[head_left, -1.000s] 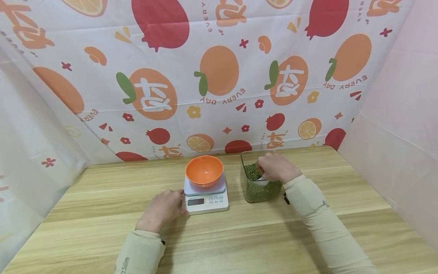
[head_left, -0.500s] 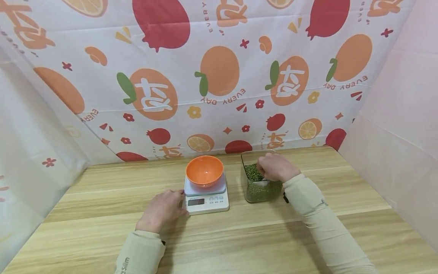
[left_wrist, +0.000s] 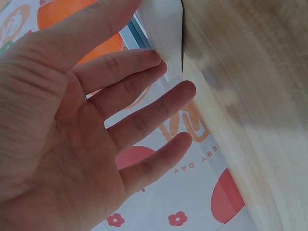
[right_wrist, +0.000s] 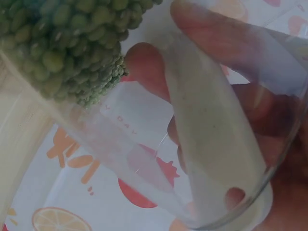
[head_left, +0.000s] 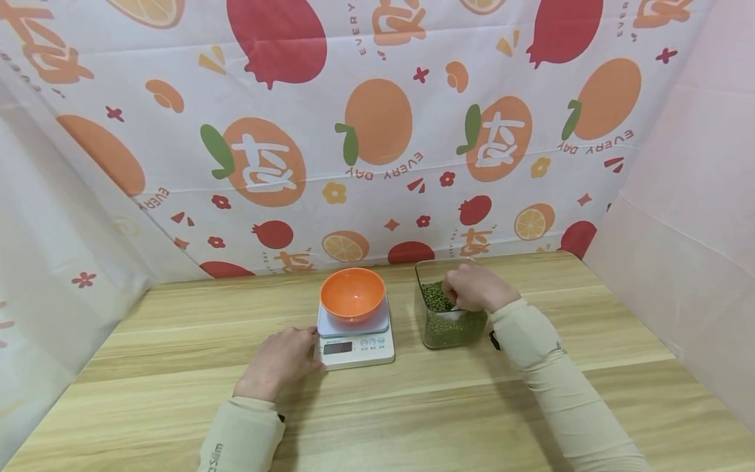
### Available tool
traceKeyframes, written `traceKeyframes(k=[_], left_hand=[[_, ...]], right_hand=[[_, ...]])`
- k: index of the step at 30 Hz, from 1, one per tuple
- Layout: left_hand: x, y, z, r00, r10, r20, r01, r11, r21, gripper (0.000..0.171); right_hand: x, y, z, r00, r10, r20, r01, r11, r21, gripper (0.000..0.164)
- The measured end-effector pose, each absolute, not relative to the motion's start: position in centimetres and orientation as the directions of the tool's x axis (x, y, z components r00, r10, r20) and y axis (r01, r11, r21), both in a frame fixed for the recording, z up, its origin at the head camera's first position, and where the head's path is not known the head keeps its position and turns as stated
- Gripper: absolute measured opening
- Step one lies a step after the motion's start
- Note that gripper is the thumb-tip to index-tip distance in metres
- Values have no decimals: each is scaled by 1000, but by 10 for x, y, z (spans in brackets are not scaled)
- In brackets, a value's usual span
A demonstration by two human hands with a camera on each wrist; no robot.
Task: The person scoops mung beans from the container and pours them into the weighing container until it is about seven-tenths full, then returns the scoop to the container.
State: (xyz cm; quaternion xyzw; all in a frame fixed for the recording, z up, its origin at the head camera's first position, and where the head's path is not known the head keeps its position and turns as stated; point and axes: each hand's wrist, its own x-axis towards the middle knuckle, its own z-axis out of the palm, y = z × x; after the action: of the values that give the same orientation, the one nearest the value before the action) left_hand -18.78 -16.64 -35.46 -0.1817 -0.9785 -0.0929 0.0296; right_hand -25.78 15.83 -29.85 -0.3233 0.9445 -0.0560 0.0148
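Observation:
At the left edge of a white kitchen scale [head_left: 356, 351], my left hand [head_left: 282, 362] touches its side with fairly straight fingers. In the left wrist view the fingers [left_wrist: 139, 122] lie spread, with the thumb side against the scale. An orange bowl [head_left: 352, 295] stands on the scale's platform, with nothing visible inside. My right hand [head_left: 476, 288] reaches into a clear container [head_left: 433, 337] of green mung beans [head_left: 436, 298]. It pinches the white handle of what looks like a spoon [right_wrist: 211, 130]; its far end is hidden. The scale's display digits are too small to read.
A wooden table [head_left: 383, 419] carries everything. Behind it hangs a fruit-printed cloth [head_left: 377, 216], and pale sheets close off both sides. The container stands a short gap to the right of the scale.
The white spoon's visible part has shifted slightly inside the container. Both hands, the scale and the bowl stay in nearly the same places.

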Motion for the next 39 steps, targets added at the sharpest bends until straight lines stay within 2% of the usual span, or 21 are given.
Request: traceKeyframes(k=[9,18,26,33,39], left_hand=[[-188,-167,-356,-929,355,107,368,915,166,42],[-187,-167,-356,-937,340,84,349,924,155,43],[-186,-166,-357,-936,342,85,352,924,148,51],[-188,-165,-356,-937,337,95,348,925,155,43],[-188,-164,-355,-940,332,85,341,927,154,46]], right_hand=[[-260,157,-300,-799,-601,-34,-596,797,-94,31],[-261,155,-301,-808,-580,-101,-568,813,-130,27],[-263,158,-303,-788,-606,-112,-595,795,-114,30],[-265,161,-302,-778,-621,-96,-612,783,-106,31],[-266,164,-302,-764,-640,-78,-633,768,-95,30]])
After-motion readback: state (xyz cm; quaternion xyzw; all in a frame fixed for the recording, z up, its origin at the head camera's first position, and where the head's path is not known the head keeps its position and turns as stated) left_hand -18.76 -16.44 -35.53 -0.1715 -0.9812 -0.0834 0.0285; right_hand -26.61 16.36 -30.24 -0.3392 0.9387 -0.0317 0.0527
